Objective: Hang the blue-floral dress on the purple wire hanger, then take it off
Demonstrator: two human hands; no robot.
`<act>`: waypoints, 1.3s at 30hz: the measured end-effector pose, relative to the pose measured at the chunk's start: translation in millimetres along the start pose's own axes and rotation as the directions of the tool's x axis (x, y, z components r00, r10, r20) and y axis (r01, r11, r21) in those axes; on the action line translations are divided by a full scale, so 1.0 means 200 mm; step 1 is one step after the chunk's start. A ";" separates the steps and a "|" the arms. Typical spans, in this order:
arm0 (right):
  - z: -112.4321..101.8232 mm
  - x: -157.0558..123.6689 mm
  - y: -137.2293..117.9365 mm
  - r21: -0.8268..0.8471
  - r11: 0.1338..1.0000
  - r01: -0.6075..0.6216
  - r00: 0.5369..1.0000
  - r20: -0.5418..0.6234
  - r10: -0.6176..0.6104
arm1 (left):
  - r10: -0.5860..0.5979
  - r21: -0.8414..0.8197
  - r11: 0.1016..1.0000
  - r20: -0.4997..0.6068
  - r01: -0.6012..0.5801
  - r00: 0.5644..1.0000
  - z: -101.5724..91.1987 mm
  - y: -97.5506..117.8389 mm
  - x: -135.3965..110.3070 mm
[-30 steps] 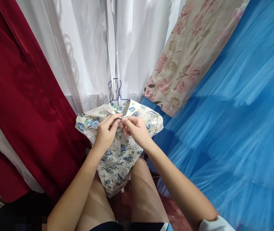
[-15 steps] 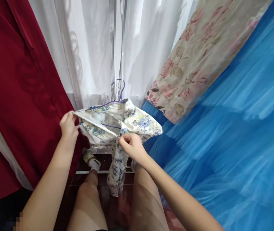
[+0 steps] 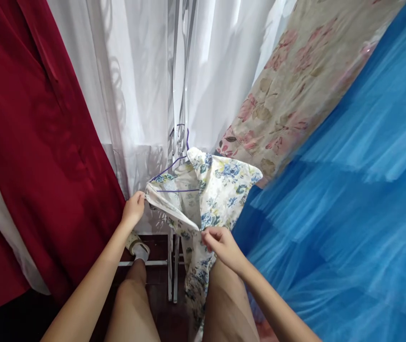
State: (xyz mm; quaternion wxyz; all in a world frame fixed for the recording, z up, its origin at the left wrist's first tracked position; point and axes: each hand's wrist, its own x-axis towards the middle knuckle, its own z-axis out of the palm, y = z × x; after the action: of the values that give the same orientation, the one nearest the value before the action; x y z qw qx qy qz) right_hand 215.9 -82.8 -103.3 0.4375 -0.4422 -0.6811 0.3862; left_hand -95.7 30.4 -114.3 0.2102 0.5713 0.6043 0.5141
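Observation:
A white dress with blue and yellow flowers [image 3: 224, 190] hangs on a thin purple hanger [image 3: 169, 167] in front of me. My left hand [image 3: 134, 209] pinches the garment at its left shoulder, beside the hanger's end. Lower and to the right, my right hand [image 3: 220, 240] is closed on the front edge of the same opening, which stretches between the two hands. Through the gap the hanger's lower bar and the inner side of the cloth show. The skirt part falls in folds between my legs.
White metal rack bars [image 3: 176, 95] stand behind the hanger, before a white curtain [image 3: 135, 95]. Dark red fabric [image 3: 56, 166] hangs on the left. To the right are a beige flowered cloth [image 3: 260, 118] and blue layered tulle [image 3: 349, 199].
Both hands and the dress have shifted right and down in view. The right side of the dress now hangs more spread, and its skirt lies nearer my right leg.

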 end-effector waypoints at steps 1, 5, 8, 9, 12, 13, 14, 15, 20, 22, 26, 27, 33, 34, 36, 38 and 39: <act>0.02 -0.01 0.00 -0.006 1.000 -0.001 0.999 0.036 0.002 | -0.002 0.023 1.000 0.015 0.002 1.000 0.00 0.01 0.00; 0.08 -0.01 -0.05 -0.022 1.000 -0.007 0.995 0.094 0.009 | 0.013 0.032 0.999 0.026 -0.014 1.000 -0.01 0.05 -0.02; 0.10 -0.04 -0.12 -0.031 0.999 -0.024 0.989 0.142 0.028 | -0.003 -0.041 0.999 -0.082 0.000 0.997 -0.04 0.07 0.03; 0.10 -0.05 -0.14 -0.041 0.999 -0.024 0.987 0.160 0.030 | -0.009 -0.074 0.997 -0.127 0.000 0.992 -0.05 0.08 0.05; 0.12 -0.09 -0.18 -0.073 0.997 0.006 0.979 0.204 0.009 | -0.005 -0.188 0.981 -0.215 -0.037 0.977 -0.06 0.12 0.10; 0.12 -0.10 -0.19 -0.072 0.997 0.018 0.978 0.210 -0.002 | -0.002 -0.235 0.971 -0.223 -0.052 0.975 -0.06 0.14 0.10; 0.13 -0.11 -0.18 -0.064 0.998 0.023 0.977 0.213 -0.009 | -0.004 -0.286 0.956 -0.219 -0.060 0.976 -0.06 0.16 0.08; 0.13 -0.11 -0.17 -0.045 0.999 0.020 0.977 0.213 -0.010 | -0.011 -0.337 0.940 -0.208 -0.061 0.978 -0.06 0.18 0.06; 0.14 -0.11 -0.08 0.115 0.992 -0.047 0.975 0.221 0.021 | -0.096 -0.623 0.782 -0.101 0.012 0.990 -0.11 0.22 -0.12; 0.15 -0.11 -0.05 0.181 0.980 -0.080 0.973 0.226 0.037 | -0.130 -0.724 0.686 -0.032 0.067 0.991 -0.14 0.21 -0.18; 0.21 -0.11 -0.02 0.253 0.960 -0.119 0.966 0.255 0.052 | -0.111 -0.707 0.706 -0.054 0.040 0.992 -0.16 0.14 -0.28; 0.23 -0.11 -0.02 0.259 0.958 -0.127 0.961 0.271 0.054 | -0.132 -0.702 0.710 -0.047 0.062 0.990 -0.15 0.12 -0.30; 0.42 -0.09 0.05 0.256 0.943 -0.213 0.939 0.320 0.125 | -0.357 -0.729 0.562 0.211 0.390 0.910 -0.04 0.01 -0.40; 0.44 -0.08 0.07 0.244 0.947 -0.211 0.947 0.292 0.135 | -0.379 -0.742 0.532 0.222 0.408 0.898 -0.03 0.00 -0.42; 0.47 -0.04 0.10 0.230 0.952 -0.199 0.968 0.195 0.156 | -0.425 -0.766 0.460 0.254 0.449 0.869 -0.03 -0.01 -0.47; 0.49 0.01 0.14 0.242 0.951 -0.191 0.981 0.071 0.178 | -0.430 -0.769 0.417 0.304 0.485 0.850 -0.05 0.00 -0.53; 0.50 0.03 0.17 0.257 0.948 -0.190 0.981 0.013 0.193 | -0.429 -0.763 0.406 0.326 0.503 0.842 -0.07 0.01 -0.57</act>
State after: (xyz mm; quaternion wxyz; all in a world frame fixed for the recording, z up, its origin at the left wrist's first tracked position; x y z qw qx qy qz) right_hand 129.4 -81.3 -165.0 0.4557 -0.4480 -0.5765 0.5091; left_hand -76.8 -77.4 -145.5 0.6104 0.2323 0.4158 0.6328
